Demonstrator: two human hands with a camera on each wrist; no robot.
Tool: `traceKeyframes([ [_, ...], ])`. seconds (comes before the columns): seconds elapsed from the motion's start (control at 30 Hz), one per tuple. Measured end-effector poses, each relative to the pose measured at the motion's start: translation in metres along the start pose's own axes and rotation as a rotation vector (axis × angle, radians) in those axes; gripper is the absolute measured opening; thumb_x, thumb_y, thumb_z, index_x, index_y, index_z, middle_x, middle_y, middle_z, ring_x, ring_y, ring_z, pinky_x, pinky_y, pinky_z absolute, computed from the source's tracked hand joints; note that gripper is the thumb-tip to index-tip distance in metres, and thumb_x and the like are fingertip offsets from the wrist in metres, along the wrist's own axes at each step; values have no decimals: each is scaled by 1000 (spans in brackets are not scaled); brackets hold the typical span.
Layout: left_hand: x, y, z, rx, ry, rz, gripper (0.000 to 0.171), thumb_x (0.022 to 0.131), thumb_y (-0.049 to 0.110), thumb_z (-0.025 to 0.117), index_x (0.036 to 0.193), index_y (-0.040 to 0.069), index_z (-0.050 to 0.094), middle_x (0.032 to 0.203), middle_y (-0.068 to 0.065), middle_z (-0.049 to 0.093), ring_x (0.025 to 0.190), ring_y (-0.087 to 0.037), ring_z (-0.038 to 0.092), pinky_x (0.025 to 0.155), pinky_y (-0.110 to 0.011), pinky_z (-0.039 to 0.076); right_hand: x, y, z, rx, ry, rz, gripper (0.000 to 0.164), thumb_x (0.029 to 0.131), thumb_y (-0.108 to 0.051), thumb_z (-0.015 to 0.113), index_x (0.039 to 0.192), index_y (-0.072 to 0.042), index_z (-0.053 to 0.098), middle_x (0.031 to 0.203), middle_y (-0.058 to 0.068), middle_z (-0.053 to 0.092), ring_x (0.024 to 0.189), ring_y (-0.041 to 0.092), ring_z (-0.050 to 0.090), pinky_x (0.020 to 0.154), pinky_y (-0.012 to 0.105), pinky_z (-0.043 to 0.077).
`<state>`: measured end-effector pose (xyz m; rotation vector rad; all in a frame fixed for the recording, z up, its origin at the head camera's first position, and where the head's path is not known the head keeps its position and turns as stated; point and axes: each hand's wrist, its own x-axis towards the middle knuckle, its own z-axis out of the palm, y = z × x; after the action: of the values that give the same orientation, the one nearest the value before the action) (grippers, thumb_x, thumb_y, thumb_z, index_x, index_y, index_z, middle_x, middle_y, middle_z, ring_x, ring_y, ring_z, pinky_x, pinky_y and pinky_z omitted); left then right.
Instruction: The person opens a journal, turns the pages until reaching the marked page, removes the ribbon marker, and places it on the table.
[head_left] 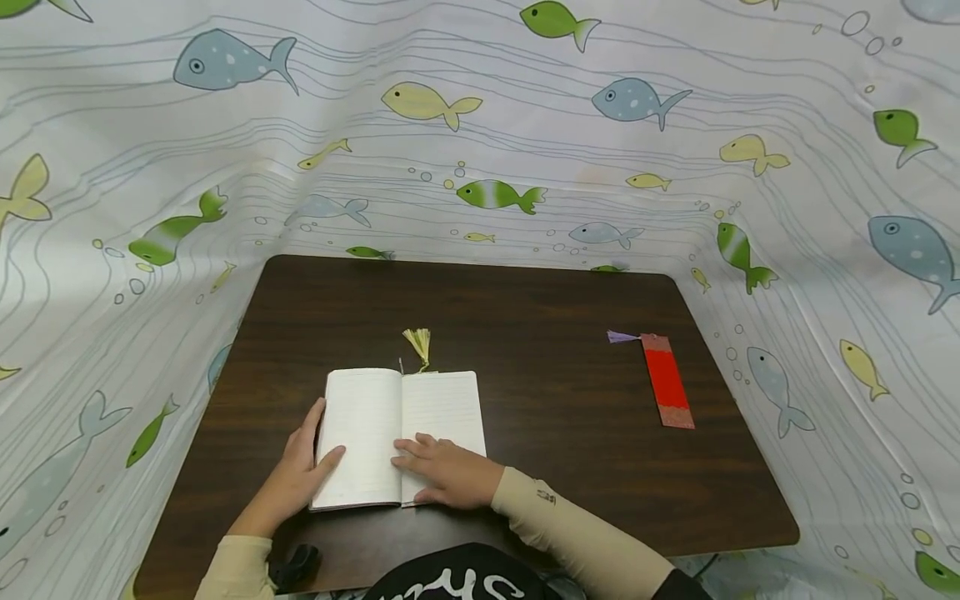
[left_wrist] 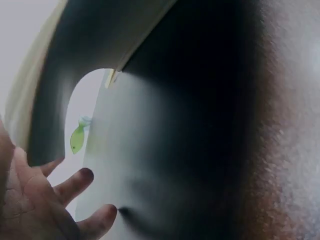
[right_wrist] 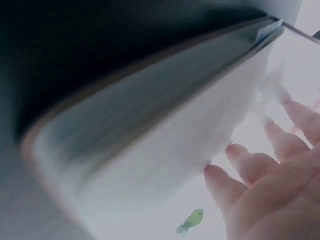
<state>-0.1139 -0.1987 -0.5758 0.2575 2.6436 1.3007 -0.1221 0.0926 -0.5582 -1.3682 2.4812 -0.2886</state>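
Note:
An open notebook [head_left: 363, 433] with lined pages lies on the dark wooden table. My left hand [head_left: 295, 475] rests along its left edge, thumb over the left page and the other fingers stretched beside the edge. In the left wrist view, the fingers of the left hand [left_wrist: 45, 205] look straight and spread. My right hand [head_left: 453, 473] lies on the lower part of the right page, fingertips near the central fold. The right wrist view shows the right hand's fingers [right_wrist: 250, 167] extended at the pages [right_wrist: 165, 150]. A yellow tassel [head_left: 418, 343] sticks out past the notebook's top edge.
A red bookmark [head_left: 667, 383] with a purple tassel [head_left: 622, 337] lies on the right of the table [head_left: 555, 317]. A small black object [head_left: 296, 567] sits near the front edge by the left sleeve. A fish-print curtain [head_left: 525, 150] surrounds the table.

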Motion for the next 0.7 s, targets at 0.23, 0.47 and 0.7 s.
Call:
traceKeyframes([
  [0.23,-1,-6,1,139,-8,79,70,98,36,55,155,14,22,161,-20,6,139,-52,12,97,-76,20,-17,18,4,-105,3,96,63,96,-39,58,150,-16,36,159,7,26,145,24,26,112,42,32],
  [0.47,-3,-7,1,206,-8,74,62,97,42,54,151,17,36,161,-18,9,138,-51,14,93,-78,20,-41,38,7,-84,39,344,90,83,-53,67,153,-12,28,161,8,19,147,25,21,109,53,34],
  [0.7,-6,-9,1,235,-21,93,76,90,46,64,152,18,33,160,-20,9,137,-53,15,90,-79,21,-55,46,6,-24,66,451,101,77,-53,72,153,-6,25,161,10,18,147,29,19,108,59,32],
])
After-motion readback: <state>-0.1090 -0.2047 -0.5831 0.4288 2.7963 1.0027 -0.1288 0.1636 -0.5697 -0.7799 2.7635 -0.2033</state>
